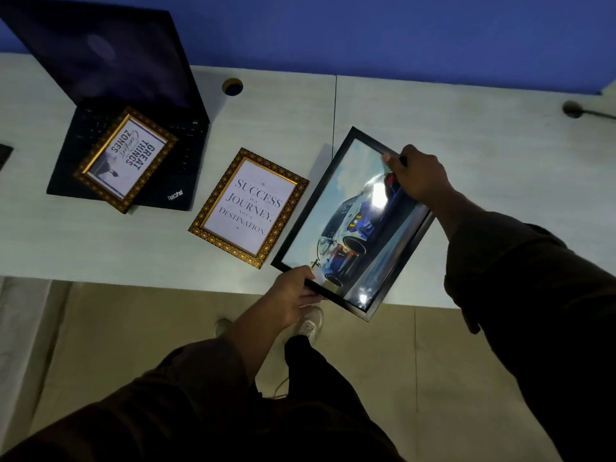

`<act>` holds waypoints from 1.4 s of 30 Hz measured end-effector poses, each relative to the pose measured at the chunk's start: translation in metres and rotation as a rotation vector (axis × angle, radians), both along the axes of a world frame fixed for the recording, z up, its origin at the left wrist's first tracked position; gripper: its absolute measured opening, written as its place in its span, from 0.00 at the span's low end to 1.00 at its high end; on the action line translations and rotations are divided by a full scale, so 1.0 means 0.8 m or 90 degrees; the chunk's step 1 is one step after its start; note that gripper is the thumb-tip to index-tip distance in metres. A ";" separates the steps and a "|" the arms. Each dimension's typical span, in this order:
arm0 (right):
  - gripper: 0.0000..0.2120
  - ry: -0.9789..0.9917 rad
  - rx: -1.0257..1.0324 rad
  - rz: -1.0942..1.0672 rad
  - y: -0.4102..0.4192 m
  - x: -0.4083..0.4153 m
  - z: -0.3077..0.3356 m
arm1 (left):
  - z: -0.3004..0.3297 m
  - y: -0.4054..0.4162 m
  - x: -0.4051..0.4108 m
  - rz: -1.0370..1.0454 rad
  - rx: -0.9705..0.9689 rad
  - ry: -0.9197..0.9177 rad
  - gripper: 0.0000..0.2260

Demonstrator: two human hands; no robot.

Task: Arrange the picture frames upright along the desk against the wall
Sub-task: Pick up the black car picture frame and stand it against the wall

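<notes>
A black-framed car picture (346,225) is held tilted over the desk's front edge. My left hand (293,295) grips its near lower edge and my right hand (415,176) grips its far upper edge. A gold frame reading "Success is a journey" (250,208) lies flat on the white desk (483,155) just left of it. Another gold frame reading "Great things" (125,158) lies flat across the keyboard of an open black laptop (110,78). The blue wall (400,35) runs along the desk's far side.
Two cable holes sit near the wall, one (232,86) beside the laptop and one (571,109) at the far right with a cable. A dark object (5,155) pokes in at the left edge. My shoes (311,323) stand on the beige floor below.
</notes>
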State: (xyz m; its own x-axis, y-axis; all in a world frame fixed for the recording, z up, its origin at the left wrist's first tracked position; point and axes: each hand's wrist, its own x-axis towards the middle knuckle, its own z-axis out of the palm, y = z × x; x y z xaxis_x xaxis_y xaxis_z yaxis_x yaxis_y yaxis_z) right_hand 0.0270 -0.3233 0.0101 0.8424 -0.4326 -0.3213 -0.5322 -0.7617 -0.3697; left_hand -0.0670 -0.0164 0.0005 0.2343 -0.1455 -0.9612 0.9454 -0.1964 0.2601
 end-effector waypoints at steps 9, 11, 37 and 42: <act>0.27 -0.153 -0.019 0.029 0.123 0.049 0.112 | 0.057 0.115 0.059 0.079 0.032 -0.232 0.10; 0.26 -0.189 -0.002 0.046 0.173 0.061 0.135 | 0.073 0.162 0.075 0.117 0.047 -0.299 0.11; 0.23 -0.352 -0.022 0.367 0.729 0.283 0.332 | 0.340 0.764 0.303 0.359 0.262 -0.842 0.17; 0.24 -0.346 0.018 0.394 0.773 0.361 0.327 | 0.351 0.804 0.368 0.363 0.277 -0.853 0.19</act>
